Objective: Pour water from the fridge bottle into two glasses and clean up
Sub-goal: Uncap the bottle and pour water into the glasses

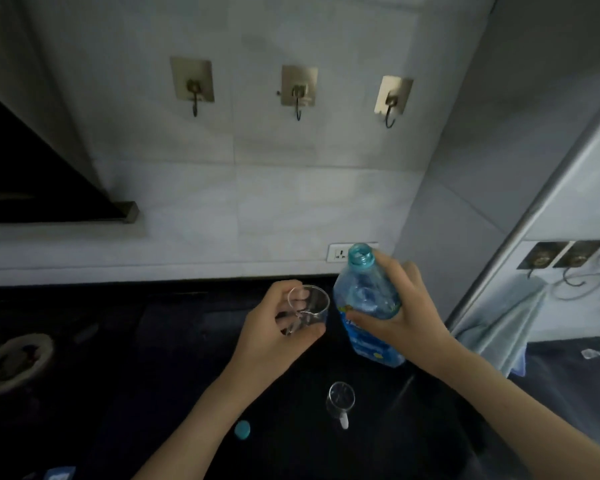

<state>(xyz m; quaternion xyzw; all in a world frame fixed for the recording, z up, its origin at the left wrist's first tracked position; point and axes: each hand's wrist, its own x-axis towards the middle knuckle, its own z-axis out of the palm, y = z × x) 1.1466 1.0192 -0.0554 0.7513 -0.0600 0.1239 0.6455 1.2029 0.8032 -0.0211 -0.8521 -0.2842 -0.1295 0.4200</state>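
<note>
Holding a clear glass (pixel 307 308) tilted above the dark counter (pixel 174 341), the left hand (pixel 274 327) has its grip closed around the glass wall, thumb on the near side and fingers on the far side. Just beside it, the right hand (pixel 400 308) has its grip closed on a blue plastic bottle (pixel 364 303), uncapped, its open neck pointing up and away, its labelled lower part nearer the camera. A second glass (pixel 341 398) stands upright on the counter nearer the camera, apart from both hands, with a blue cap (pixel 242 429) lying to its left; three wall hooks (pixel 297 95) hang above.
</note>
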